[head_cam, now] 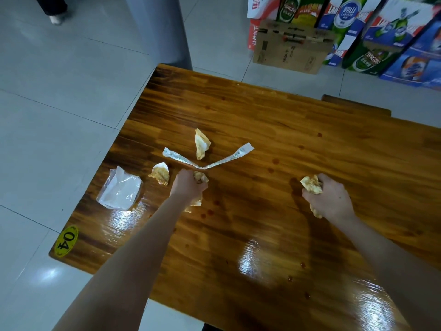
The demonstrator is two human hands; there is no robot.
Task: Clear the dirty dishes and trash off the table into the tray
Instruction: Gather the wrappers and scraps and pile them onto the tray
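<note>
Left hand (pixel 188 185) grips a stained napkin wad (pixel 200 177) — right hand (pixel 330 199) clenches another crumpled napkin (pixel 311 185); more scraps on wooden surface (pixel 262 130).

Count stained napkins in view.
4. Far napkin beyond the strip; second napkin beside the wrapper; third napkin gripped in left hand; fourth napkin in right hand. Fists may hide more.

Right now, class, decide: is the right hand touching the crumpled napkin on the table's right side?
Touching. The head view shows the right hand with fingers curled round the crumpled napkin, which pokes out above and below the grip.
</note>
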